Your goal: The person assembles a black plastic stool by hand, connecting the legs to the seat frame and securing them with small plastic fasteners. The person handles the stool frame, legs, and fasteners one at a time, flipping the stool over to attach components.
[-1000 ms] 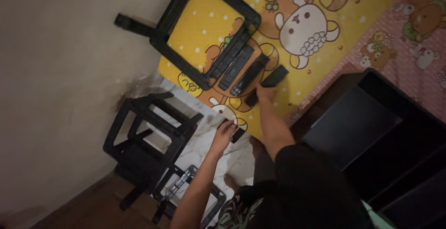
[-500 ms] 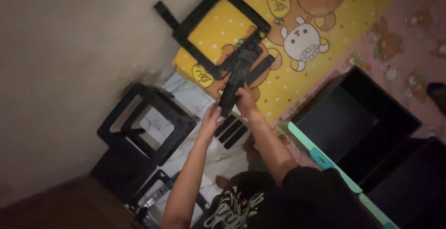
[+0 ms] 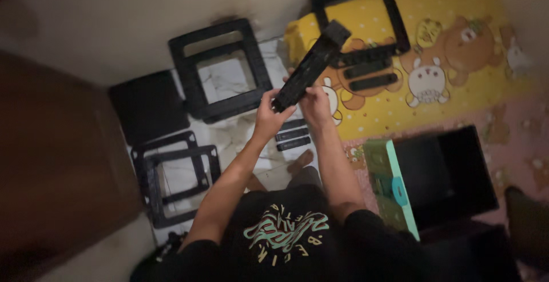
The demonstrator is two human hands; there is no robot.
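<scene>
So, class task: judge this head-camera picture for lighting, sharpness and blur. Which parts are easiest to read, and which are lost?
Head view: dim indoor light throughout. The yellow cartoon mat reads best. The black slatted bar, held in the left hand and right hand, is soft with motion blur. The black square frames and lower corners sink into shadow.

A single head-worn camera looks steeply down from above the person's own chest and arms, taking in the pale marbled tile floor (image 3: 240,139) ahead and the yellow cartoon-print play mat (image 3: 457,87) at upper right. The view stands fairly far back, covering both forearms and the black square plastic frames (image 3: 220,70) by the wall; dim light and blur probably hide finer detail.
</scene>
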